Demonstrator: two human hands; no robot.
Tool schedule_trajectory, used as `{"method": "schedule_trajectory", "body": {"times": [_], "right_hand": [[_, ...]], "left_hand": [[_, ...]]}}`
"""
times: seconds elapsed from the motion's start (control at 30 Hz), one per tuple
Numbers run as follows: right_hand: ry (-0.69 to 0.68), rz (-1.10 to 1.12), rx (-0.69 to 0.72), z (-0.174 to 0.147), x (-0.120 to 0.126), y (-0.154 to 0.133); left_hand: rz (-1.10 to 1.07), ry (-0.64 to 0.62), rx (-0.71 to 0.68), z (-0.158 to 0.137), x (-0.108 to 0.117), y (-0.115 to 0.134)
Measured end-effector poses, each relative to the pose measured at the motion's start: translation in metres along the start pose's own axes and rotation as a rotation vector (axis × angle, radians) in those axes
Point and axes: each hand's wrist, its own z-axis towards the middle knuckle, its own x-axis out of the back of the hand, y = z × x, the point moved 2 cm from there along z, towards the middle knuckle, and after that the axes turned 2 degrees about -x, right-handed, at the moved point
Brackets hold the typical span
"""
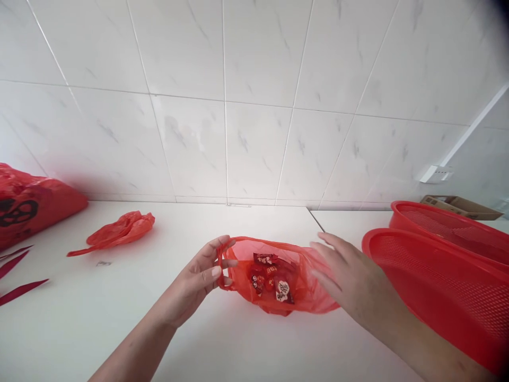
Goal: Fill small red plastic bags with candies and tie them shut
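Note:
A thin red plastic bag [314, 276] lies with its mouth spread wide on the white table. Inside it are several small wrapped snacks [283, 291] in dark red and bright red packaging. My left hand [207, 273] grips the bag's left end, with the handle looped over its fingers. At the bag's right end is my right hand [344, 273], its fingers spread and slightly blurred. It overlaps the bag's edge, and I cannot tell whether the fingertips touch the plastic.
Two red mesh baskets [421, 265] stand on the right, with a cardboard box [463, 207] behind them. A crumpled red bag [119, 232] lies left of centre. A large red bag [40, 201] and dark red pointed strips [24, 292] are at the far left. A tiled wall [258, 143] rises behind.

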Motion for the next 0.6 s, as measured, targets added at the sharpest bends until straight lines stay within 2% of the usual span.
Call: {"method": "schedule_trajectory", "body": {"times": [0.07, 0.1, 0.2, 0.27, 0.33, 0.37, 0.43, 0.53, 0.6], "right_hand": [[-0.037, -0.048, -0.109, -0.015, 0.002, 0.007], [-0.104, -0.051, -0.186, -0.023, 0.0, 0.01], [-0.476, 0.038, -0.421, -0.041, -0.012, 0.015], [-0.697, 0.231, -0.537, -0.042, -0.016, 0.018], [-0.762, 0.559, -0.646, -0.029, -0.012, 0.023], [-0.725, 0.743, -0.708, -0.018, -0.007, 0.027], [-0.518, 1.081, -0.827, 0.009, 0.007, 0.041], [0.022, 1.427, -0.917, 0.05, 0.03, 0.065], [0.346, 1.516, -0.914, 0.067, 0.04, 0.075]], "left_hand": [[0.057, -0.042, 0.0, 0.0, 0.001, 0.007], [0.076, -0.065, -0.001, 0.0, 0.0, 0.01], [0.141, -0.095, 0.035, -0.002, -0.001, 0.015], [0.219, -0.065, 0.089, 0.0, -0.001, 0.016], [0.325, -0.017, 0.131, 0.007, -0.002, 0.022], [0.379, 0.018, 0.123, 0.012, -0.003, 0.029], [0.457, 0.109, 0.021, 0.025, -0.008, 0.05], [0.526, 0.259, -0.261, 0.041, -0.021, 0.092], [0.646, 0.346, -0.419, 0.044, -0.029, 0.117]]}}
